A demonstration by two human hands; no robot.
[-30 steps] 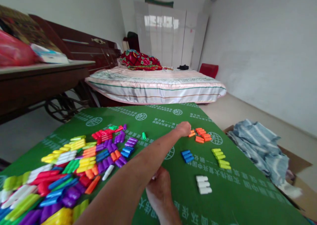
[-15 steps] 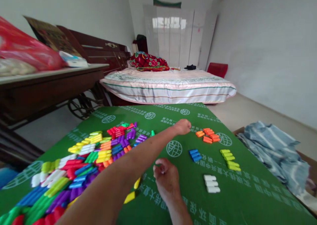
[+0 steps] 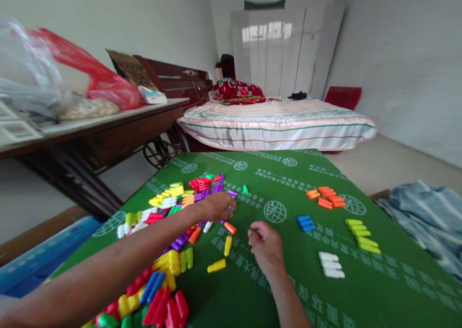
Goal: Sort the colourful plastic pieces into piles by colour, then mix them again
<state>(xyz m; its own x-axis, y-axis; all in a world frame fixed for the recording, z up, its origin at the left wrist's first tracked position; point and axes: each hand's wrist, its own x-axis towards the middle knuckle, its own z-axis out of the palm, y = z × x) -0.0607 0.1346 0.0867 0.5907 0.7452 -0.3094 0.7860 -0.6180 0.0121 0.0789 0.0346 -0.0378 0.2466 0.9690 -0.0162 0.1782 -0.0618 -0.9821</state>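
Note:
My left hand [image 3: 216, 206] rests on the edge of a heap of coloured plastic caps [image 3: 173, 207] on the green table cover [image 3: 274, 280]. Its fingers are curled, and a small blue piece shows between them. An orange cap [image 3: 229, 228] lies just beside that hand. My right hand [image 3: 266, 247] hovers near the middle of the cover with its fingers pinched together; what it holds, if anything, is hidden. Sorted groups lie to the right: orange caps [image 3: 325, 198], blue caps [image 3: 305, 223], yellow-green caps [image 3: 361, 234] and white caps [image 3: 331, 264].
A dark wooden table [image 3: 108, 130] with plastic bags [image 3: 90, 87] stands at the left. A bed [image 3: 277, 123] lies beyond the cover's far edge. A blue-grey cloth [image 3: 429, 217] lies at the right. Loose yellow caps [image 3: 216, 265] sit near my right hand.
My left hand has drawn back from the orange group at the far right to the mixed heap on the left. The view has turned left. My right hand stays near the middle.

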